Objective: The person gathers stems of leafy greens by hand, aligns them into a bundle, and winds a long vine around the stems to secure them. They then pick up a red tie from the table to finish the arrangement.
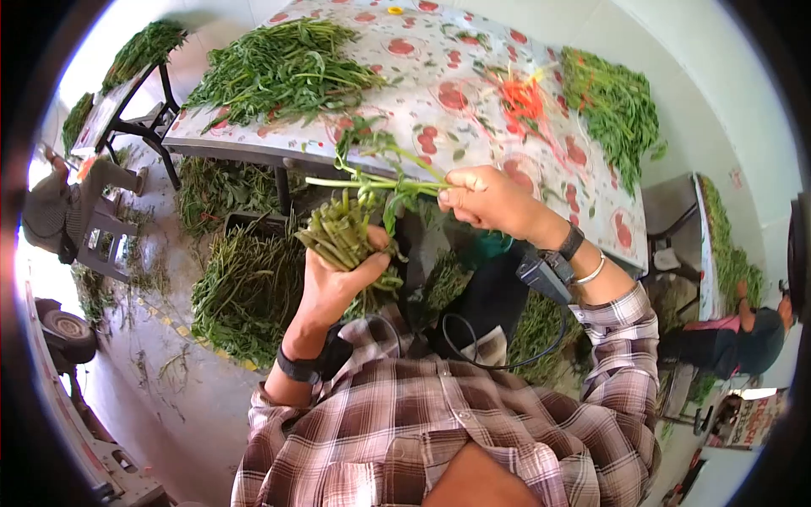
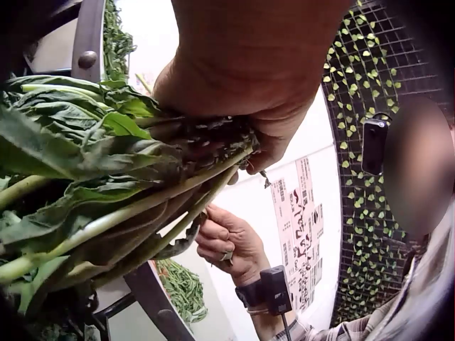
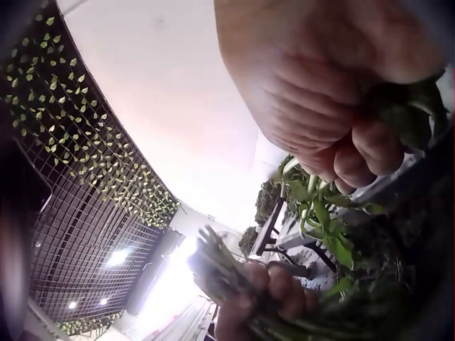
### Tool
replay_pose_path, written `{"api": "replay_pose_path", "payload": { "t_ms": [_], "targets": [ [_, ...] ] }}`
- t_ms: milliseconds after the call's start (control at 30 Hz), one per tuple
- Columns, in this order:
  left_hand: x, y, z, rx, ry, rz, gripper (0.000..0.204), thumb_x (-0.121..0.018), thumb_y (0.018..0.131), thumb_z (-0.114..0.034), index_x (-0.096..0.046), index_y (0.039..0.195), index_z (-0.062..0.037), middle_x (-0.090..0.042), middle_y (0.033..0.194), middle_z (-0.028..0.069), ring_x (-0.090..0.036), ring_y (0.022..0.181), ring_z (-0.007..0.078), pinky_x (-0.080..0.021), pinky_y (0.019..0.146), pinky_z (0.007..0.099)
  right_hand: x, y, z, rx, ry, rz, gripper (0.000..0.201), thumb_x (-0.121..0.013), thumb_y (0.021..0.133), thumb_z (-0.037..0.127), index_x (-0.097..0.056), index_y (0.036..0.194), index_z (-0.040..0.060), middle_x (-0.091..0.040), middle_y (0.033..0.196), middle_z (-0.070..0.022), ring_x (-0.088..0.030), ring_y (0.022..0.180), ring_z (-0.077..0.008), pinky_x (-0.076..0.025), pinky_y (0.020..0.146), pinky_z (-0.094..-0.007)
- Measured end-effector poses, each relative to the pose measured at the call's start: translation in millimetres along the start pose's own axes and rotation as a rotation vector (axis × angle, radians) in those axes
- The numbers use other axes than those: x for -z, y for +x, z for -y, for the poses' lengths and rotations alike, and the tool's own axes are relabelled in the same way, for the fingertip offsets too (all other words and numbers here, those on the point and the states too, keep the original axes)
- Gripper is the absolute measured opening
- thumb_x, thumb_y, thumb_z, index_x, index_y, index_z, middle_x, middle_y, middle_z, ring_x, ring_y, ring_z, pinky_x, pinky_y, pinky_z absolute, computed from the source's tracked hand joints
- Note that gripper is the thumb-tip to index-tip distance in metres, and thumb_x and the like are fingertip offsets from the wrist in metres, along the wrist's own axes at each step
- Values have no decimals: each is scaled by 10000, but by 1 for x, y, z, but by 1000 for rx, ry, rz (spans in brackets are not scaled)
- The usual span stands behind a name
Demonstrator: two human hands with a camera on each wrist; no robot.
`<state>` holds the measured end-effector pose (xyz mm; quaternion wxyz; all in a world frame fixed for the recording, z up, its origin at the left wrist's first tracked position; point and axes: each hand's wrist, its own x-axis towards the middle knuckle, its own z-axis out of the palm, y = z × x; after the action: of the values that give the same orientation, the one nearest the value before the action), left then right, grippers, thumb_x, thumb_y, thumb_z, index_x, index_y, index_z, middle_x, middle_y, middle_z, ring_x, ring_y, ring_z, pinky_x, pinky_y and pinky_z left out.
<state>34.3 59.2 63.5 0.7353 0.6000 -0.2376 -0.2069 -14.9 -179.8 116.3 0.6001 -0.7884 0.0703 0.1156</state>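
Note:
My left hand (image 1: pixel 332 283) grips a thick bunch of green stems (image 1: pixel 331 235), the cut ends pointing up and toward the table. In the left wrist view the leaves (image 2: pixel 92 160) of this bunch spread out beyond the left hand (image 2: pixel 249 64). Just right of the bunch and a little higher, my right hand (image 1: pixel 492 201) pinches a few loose leafy stems (image 1: pixel 384 182) between thumb and fingers. These stems reach leftward over the top of the bunch. From the right wrist, the right hand (image 3: pixel 327 92) shows curled fingers, with the bunch (image 3: pixel 224 263) below.
A patterned table (image 1: pixel 448 93) stands ahead, bearing a large heap of greens (image 1: pixel 283 72), orange-red strips (image 1: pixel 522 100) and another pile (image 1: pixel 612 110) at right. Cut greens (image 1: pixel 245 296) lie on the floor at left. Other people (image 1: pixel 63 207) work at both sides; a cable (image 1: pixel 507 365) crosses my lap.

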Motion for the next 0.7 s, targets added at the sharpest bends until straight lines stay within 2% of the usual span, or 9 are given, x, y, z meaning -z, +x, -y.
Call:
{"api": "replay_pose_path", "payload": {
  "t_ms": [67,133,200,333,400,533,600,667,700],
  "targets": [
    [-15,-4,-3,-96,79,67,163,-645,757,39,-600,909,3,-641,944,29,-549,774,68,-466,691,234,-10,-15,-16,-3,-160,79,254,-531,933,215,-495,742,51,-403,556,47,-356,464,-40,-272,412,-212],
    [-26,-9,-2,-5,143,77,208,-661,755,27,-611,955,4,-641,953,20,-554,792,66,-471,707,239,-20,-27,-23,10,-119,116,271,-522,932,229,-478,730,55,-412,547,45,-373,459,-39,-292,402,-217],
    [-32,-10,11,-57,171,92,244,-668,752,2,-617,991,-1,-648,926,39,-566,777,80,-479,708,253,-27,-42,-13,-102,-115,177,276,-520,928,239,-481,728,54,-428,543,36,-398,455,-42,-325,398,-218],
    [-34,-18,31,-34,427,110,267,-676,719,-63,-614,970,4,-620,827,97,-594,744,140,-478,687,280,-32,-54,-24,-116,-57,139,250,-543,881,231,-572,741,26,-500,565,12,-465,453,-67,-392,418,-230],
    [-35,-22,36,-71,543,138,309,-658,777,6,-606,1080,27,-672,970,46,-603,856,76,-488,785,237,-35,-58,-23,-135,-35,152,266,-543,884,239,-580,744,16,-518,574,4,-484,462,-68,-411,424,-225],
    [-36,-24,45,-152,655,99,262,-677,777,-21,-592,1022,14,-662,906,26,-587,794,63,-489,715,231,-47,-61,-13,-186,16,152,274,-555,887,262,-580,776,12,-516,587,2,-468,464,-70,-394,421,-225],
    [-37,-21,43,-149,584,75,229,-690,775,-34,-598,979,12,-652,878,19,-579,776,66,-484,693,233,-49,-59,-14,-189,34,147,291,-563,893,284,-575,785,14,-504,590,7,-452,461,-69,-382,417,-225],
    [-38,-20,32,-112,352,-12,216,-687,757,-62,-602,945,3,-658,814,73,-608,719,114,-486,653,268,-49,-56,-20,-57,105,137,353,-556,916,353,-564,789,23,-455,582,29,-401,471,-59,-350,409,-223],
    [-33,-20,27,-53,351,0,195,-674,789,-46,-607,961,17,-675,865,47,-584,763,50,-486,674,233,-47,-57,-22,-30,130,138,386,-514,942,396,-544,811,34,-407,590,49,-354,489,-43,-315,404,-201]
  ]
}}
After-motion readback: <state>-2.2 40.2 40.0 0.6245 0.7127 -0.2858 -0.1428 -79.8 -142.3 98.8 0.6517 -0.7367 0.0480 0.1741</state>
